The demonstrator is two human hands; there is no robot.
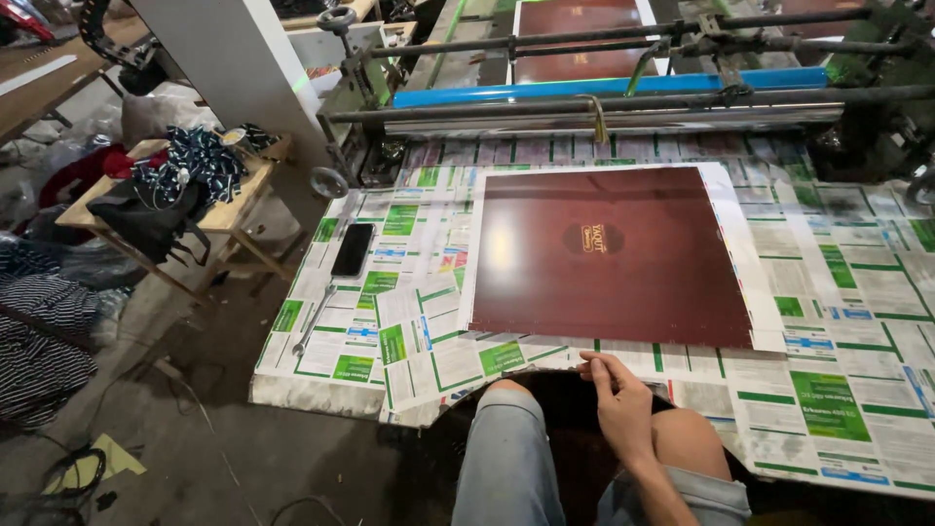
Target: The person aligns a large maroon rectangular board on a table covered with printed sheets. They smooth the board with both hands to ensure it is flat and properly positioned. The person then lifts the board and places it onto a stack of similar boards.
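We are seeing open room over the flat maroon sheet (pixel 604 255), with nothing standing on it. Rollers and bars of the machine (pixel 623 97) are closing off its far edge. At the left, a black phone (pixel 352 249) and a wrench (pixel 314 319) are lying on the printed-paper table (pixel 857 292). Our right hand (pixel 618 399) and knees are filling the near edge.

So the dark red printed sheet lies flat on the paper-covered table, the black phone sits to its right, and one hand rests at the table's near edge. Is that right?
Not quite. The black phone lies to the left of the dark red sheet, not its right, beside the wrench. The head view shows it. The sheet does lie flat on the paper-covered table, and one hand rests at its near edge.
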